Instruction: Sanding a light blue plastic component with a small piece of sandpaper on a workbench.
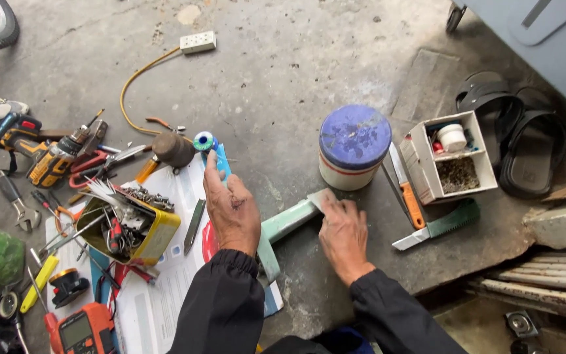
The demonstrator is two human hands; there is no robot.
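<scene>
His left hand [232, 208] pinches a blue tool [221, 160]. His right hand [343, 235] lies flat, fingers spread open, on a pale green bracket [287, 223] on the floor [283, 85].

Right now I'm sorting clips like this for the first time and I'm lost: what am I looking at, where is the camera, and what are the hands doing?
There is no machine here: a person in black sleeves works with bare hands, filmed by a camera on their head looking down at a concrete floor.

The left hand holds a blue tool with a round spool at its tip. The right hand presses a small grey pad against the end of a pale green metal piece; whether the fingers grip the pad is hard to tell.

Around them lie a yellow tin of tools, a cordless drill, a blue-lidded tub, a white box with compartments, an orange-handled knife and black sandals.
</scene>
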